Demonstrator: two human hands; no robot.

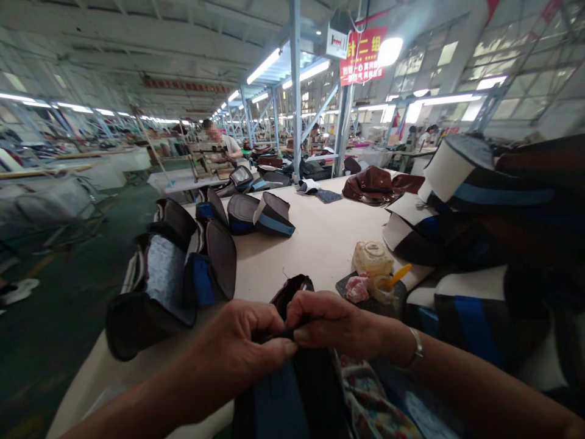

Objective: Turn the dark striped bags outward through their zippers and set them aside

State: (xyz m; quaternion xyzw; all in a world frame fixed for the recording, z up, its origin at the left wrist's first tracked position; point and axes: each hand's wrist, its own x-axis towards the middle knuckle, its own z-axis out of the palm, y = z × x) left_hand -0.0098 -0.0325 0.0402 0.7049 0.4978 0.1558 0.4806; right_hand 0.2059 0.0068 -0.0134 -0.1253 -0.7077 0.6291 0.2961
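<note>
A black fabric bag piece (315, 384) with a blue stripe lies at the near edge, close to my body. My left hand (249, 341) pinches its upper edge between thumb and fingers. Right beside it, my right hand (326, 320) pinches the same edge, fingertips almost touching those of the left. A dark end of the piece rises behind my fingers. The exact bit of edge between the fingertips is hidden. A bracelet (415, 346) circles my right wrist.
Dark bag pieces (214, 256) stand on the left of the white table (315, 244); more are stacked at right (470, 195). A glue tub with a yellow handle (398, 275), pink lump (357, 286) and brown leather bag (372, 185) sit on it. A co-worker (223, 141) is behind.
</note>
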